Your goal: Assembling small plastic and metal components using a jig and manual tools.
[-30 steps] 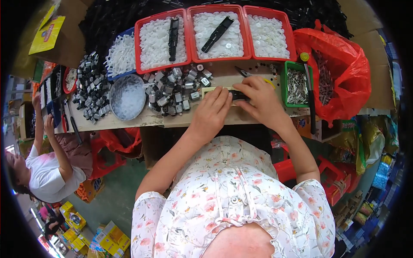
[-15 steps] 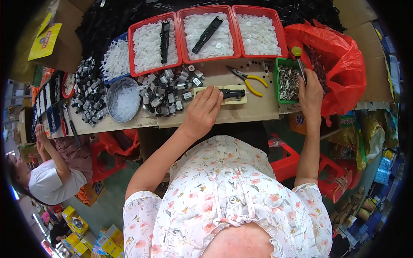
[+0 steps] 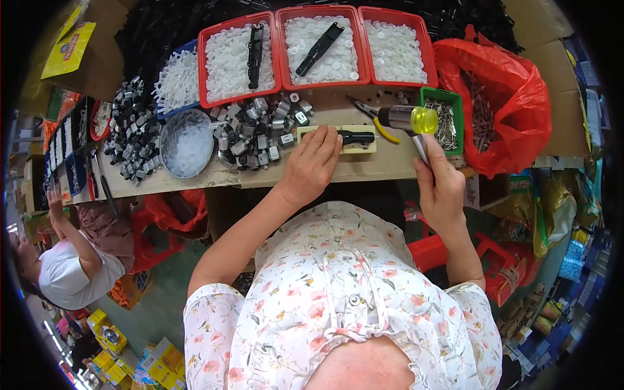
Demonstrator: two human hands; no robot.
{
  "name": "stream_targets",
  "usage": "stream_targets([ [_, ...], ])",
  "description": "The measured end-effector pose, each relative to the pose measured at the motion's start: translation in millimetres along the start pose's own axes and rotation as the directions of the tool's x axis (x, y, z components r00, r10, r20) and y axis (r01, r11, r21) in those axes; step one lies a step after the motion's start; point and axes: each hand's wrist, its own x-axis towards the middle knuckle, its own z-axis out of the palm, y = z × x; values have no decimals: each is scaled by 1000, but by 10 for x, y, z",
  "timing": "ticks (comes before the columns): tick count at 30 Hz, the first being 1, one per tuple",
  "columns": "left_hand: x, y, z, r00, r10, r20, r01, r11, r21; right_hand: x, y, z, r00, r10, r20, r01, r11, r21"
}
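Left hand [image 3: 311, 159] lies palm-down across the cream block's [image 3: 359, 149] left end, fingers together; right of the block, right hand [image 3: 445, 188] grips a yellow-faced hammer [image 3: 396, 117] between thumb and fingers.

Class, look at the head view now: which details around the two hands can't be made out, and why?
All in the head view:
- Left end of the black part: hidden under the left hand.
- Lower handle of the hammer: hidden by the right hand.
- One handle of the pliers: hidden, mostly behind the hammer head.
- Black heap: cut off by the upper edge.
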Motion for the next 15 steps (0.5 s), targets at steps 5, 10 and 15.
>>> stream_targets([
  [5,-1,19,28,999,-28,-15,28,999,-14,-5,54,192,868,241,433,-112,947,-302],
  [10,22,197,-12,993,-114,31,113,993,38,-26,100,195,892,175,416,-45,951,-305],
  [15,-68,426,81,983,-172,62,175,983,-55,132,-19,61,884,157,440,-24,956,-293],
])
